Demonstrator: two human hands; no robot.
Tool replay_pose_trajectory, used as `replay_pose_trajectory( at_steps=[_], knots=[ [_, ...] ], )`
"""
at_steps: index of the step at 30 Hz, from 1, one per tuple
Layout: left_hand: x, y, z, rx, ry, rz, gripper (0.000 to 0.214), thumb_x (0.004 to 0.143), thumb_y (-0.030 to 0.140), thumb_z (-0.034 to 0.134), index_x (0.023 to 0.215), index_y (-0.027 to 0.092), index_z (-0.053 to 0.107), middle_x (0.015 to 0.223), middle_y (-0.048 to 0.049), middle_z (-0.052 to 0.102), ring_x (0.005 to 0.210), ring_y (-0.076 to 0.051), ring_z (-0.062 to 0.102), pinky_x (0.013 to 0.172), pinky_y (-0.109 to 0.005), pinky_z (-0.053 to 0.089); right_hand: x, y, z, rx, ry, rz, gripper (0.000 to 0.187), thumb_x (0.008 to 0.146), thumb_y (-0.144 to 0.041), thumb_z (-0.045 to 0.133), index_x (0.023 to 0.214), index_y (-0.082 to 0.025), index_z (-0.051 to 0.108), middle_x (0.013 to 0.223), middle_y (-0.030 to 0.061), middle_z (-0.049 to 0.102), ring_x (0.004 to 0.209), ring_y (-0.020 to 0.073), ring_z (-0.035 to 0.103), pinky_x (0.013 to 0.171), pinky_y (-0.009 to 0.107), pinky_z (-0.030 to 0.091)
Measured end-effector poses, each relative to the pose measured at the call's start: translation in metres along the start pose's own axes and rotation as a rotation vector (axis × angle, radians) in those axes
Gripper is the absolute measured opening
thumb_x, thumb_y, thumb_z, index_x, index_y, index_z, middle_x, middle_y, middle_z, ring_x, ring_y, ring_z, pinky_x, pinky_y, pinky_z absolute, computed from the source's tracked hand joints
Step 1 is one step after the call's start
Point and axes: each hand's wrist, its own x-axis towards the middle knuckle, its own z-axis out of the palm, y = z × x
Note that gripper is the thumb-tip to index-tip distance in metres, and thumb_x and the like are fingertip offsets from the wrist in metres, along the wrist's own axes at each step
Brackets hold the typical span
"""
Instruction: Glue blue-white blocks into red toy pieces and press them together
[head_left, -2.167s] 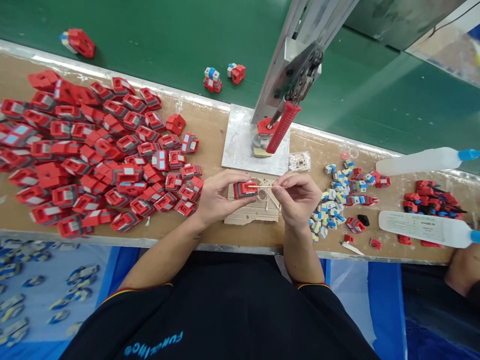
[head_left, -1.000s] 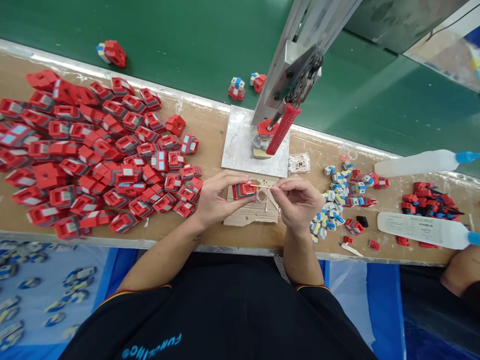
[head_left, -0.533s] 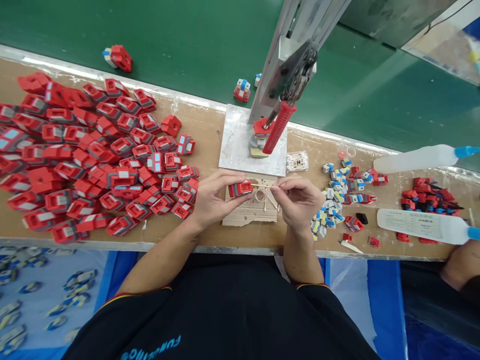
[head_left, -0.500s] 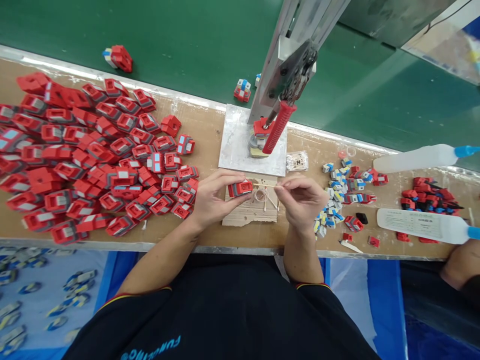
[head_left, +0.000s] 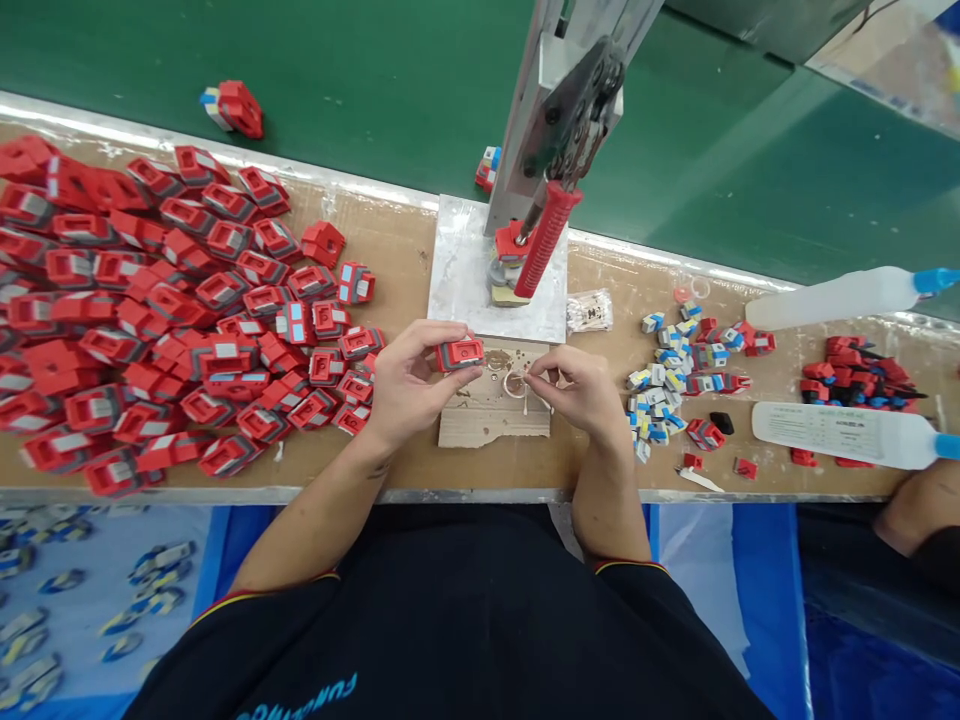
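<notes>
My left hand (head_left: 415, 385) grips a red and grey toy vehicle part (head_left: 460, 353) between thumb and fingers, its hollow side facing up. Over the cardboard piece (head_left: 480, 425), my right hand (head_left: 576, 388) is closed in a pinch on a cotton swab, mostly hidden by the fingers. The pinching fingertips are at the rim of a small round clear dish (head_left: 514, 384). Beyond my hands, a hand press with a red handle (head_left: 550, 240) stands on a metal plate (head_left: 456, 255), and a red part (head_left: 512, 240) sits under it.
Many red and grey parts (head_left: 180, 340) are heaped on the left. A bag of cotton swabs (head_left: 589, 311) lies beside the plate. To the right are small white-blue parts (head_left: 660, 400), two plastic bottles (head_left: 832, 300) and dark red parts (head_left: 855, 370). Another person's arm (head_left: 919, 510) shows at far right.
My right hand has moved left and down with the swab, from the red part to the small dish. My left hand has shifted slightly left with the toy part still in it.
</notes>
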Motion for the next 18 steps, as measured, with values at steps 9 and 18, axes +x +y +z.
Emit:
replay_pose_trajectory(
  at_steps=[9, 18],
  knots=[
    [-0.005, -0.002, -0.002, -0.104, -0.06, -0.166, 0.042, 0.079, 0.038, 0.1, 0.113, 0.023, 0.08, 0.126, -0.0093, 0.078, 0.109, -0.022, 0.081, 0.092, -0.035, 0.071, -0.004, -0.008, -0.01, 0.176, 0.164, 0.015, 0.017, 0.089, -0.026, 0.085, 0.075, -0.024, 0.075, 0.071, -0.0005, 0.078, 0.057, 0.0128, 0.06, 0.054, 0.028, 0.044],
    [-0.009, 0.002, 0.004, 0.125, -0.169, 0.062, 0.026, 0.094, 0.036, 0.086, 0.116, 0.024, 0.082, 0.119, -0.0103, 0.083, 0.11, -0.023, 0.081, 0.082, -0.029, 0.071, 0.009, -0.04, 0.019, 0.546, 0.506, -0.068, 0.025, 0.086, -0.038, 0.093, 0.077, -0.026, 0.073, 0.069, -0.0027, 0.077, 0.061, 0.0131, 0.071, 0.054, 0.027, 0.055]
  ],
)
